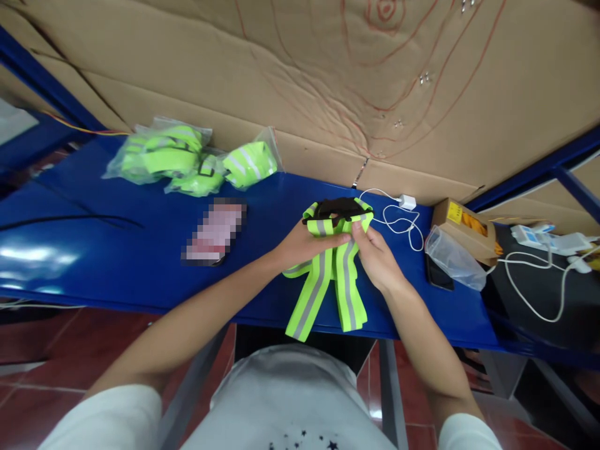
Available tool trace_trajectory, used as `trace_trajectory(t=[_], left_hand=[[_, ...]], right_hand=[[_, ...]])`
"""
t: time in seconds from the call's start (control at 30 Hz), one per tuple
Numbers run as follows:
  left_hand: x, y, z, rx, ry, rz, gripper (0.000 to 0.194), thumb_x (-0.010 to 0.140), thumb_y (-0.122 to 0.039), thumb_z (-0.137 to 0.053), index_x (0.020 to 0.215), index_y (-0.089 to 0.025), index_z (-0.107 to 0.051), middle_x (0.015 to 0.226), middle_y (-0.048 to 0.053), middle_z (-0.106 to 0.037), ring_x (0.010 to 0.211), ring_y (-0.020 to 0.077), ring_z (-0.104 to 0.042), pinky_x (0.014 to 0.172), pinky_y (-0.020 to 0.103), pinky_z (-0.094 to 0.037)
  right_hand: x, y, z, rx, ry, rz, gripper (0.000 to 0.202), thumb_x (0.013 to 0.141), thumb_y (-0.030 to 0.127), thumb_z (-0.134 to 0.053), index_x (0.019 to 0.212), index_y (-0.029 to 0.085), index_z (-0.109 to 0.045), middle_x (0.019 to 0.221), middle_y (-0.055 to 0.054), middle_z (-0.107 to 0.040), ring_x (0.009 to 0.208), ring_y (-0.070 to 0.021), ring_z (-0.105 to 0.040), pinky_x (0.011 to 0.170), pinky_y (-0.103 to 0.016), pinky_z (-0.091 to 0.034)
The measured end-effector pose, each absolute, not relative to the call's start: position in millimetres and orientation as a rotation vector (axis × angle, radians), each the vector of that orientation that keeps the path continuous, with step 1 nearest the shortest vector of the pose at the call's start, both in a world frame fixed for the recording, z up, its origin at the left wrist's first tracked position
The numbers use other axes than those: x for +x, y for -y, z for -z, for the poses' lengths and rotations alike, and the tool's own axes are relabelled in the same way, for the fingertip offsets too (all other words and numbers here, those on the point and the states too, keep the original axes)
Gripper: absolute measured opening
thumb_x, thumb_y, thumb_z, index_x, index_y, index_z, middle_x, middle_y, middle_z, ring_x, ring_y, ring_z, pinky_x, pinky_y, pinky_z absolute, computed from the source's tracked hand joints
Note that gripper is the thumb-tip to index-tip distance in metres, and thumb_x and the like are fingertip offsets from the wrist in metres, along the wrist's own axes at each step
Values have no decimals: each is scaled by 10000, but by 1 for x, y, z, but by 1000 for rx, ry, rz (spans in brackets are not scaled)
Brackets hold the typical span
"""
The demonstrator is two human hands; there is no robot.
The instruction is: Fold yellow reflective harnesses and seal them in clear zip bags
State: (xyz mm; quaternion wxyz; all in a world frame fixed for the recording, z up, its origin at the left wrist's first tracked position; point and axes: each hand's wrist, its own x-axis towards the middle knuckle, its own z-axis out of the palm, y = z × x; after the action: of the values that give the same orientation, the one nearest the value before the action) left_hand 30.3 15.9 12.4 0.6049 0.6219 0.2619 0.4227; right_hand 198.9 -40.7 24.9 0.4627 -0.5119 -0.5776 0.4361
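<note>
White cloth of a T-shirt printed with dark stars (pixel 290 387) is nearest the camera, below the front edge of the glossy blue worktop (pixel 154 244). Just beyond it, a fluorescent yellow-green strap bundle with grey stripes and a black band (pixel 321 281) is held right of the worktop's middle, its loose ends reaching past the front edge. Left hand (pixel 304 242) and right hand (pixel 377 256) both grip it, thumbs on top; the remaining fingers are mostly hidden. Leftward lies a pixelated flat rectangle with a pinkish face (pixel 215 231). Clear plastic bags of yellow-green straps (pixel 171 153) sit along the back edge, toward the left corner. Near the right edge, a clear plastic bag (pixel 457 259) partly covers a flat black rectangle (pixel 438 275), beside an open brown cardboard box (pixel 469 240).
</note>
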Motion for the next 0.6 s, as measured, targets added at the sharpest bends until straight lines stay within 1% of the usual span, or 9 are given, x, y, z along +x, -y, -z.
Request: trace_trajectory(t=[0.1,0.17,0.27,0.3,0.33,0.43,0.5,0.53,0.6], left_hand=[[30,-17,-19,1427,-576,-976,427,791,-409,-870,1130,-175,-757,1193,95,-775,1188,286,-690,1063,424,-529],[31,-18,-21,1359,-561,-975,437,799,-433,-858,1145,-183,-763,1187,89,-776,1165,284,-699,1039,423,-540],[31,-20,-18,1307,-559,-885,484,779,-426,-883,1186,-192,-767,1218,89,-773,1180,279,-695,1060,421,-523],[31,-21,-16,1308,-553,-831,506,770,-420,-893,1203,-191,-764,1225,92,-772,1182,280,-695,1065,422,-520],[31,-21,-14,1317,-542,-773,527,761,-413,-900,1217,-188,-760,1225,95,-773,1174,280,-697,1061,424,-523],[30,-21,-8,1355,-504,-675,485,758,-412,-896,1154,-162,-770,1126,96,-792,1079,270,-726,974,402,-571],[29,-20,-7,1354,-472,-652,407,775,-412,-887,1063,-146,-778,1037,91,-798,1000,252,-746,905,370,-598],[28,-19,-8,1328,-452,-647,391,783,-413,-885,1043,-142,-775,1006,91,-798,961,244,-754,875,359,-607],[25,-18,-11,1240,-401,-602,402,788,-414,-891,1049,-135,-767,972,97,-798,896,241,-769,833,361,-624]], right_hand=[[207,39,-37,-1306,1676,-901,508,1040,645,-463,1247,272,-740,1277,-65,-742,1215,-261,-674,1118,-443,-497],[217,36,-48,-1405,1791,-678,550,979,650,-591,1356,261,-688,1375,-106,-694,1244,-309,-656,1129,-503,-481],[232,32,-66,-1436,1839,-399,914,816,630,-810,1588,286,-462,1613,-133,-493,1365,-365,-577,1162,-551,-447],[235,32,-72,-1393,1905,-393,959,801,611,-833,1611,298,-426,1640,-123,-461,1394,-367,-555,1170,-546,-442],[235,31,-78,-1342,2006,-424,919,814,593,-830,1599,307,-449,1629,-110,-480,1405,-362,-550,1173,-535,-440],[226,31,-88,-1325,2238,-528,569,917,571,-733,1411,296,-672,1401,-101,-692,1281,-345,-649,1088,-489,-486],[217,28,-91,-1387,2262,-518,417,970,580,-656,1224,273,-778,1163,-93,-784,1052,-298,-727,933,-419,-522],[213,26,-92,-1412,2247,-503,396,990,585,-621,1100,256,-811,1010,-78,-796,897,-253,-726,832,-374,-515],[207,21,-94,-1446,2178,-476,491,1011,606,-569,813,215,-792,699,-28,-706,624,-154,-593,656,-310,-433]])
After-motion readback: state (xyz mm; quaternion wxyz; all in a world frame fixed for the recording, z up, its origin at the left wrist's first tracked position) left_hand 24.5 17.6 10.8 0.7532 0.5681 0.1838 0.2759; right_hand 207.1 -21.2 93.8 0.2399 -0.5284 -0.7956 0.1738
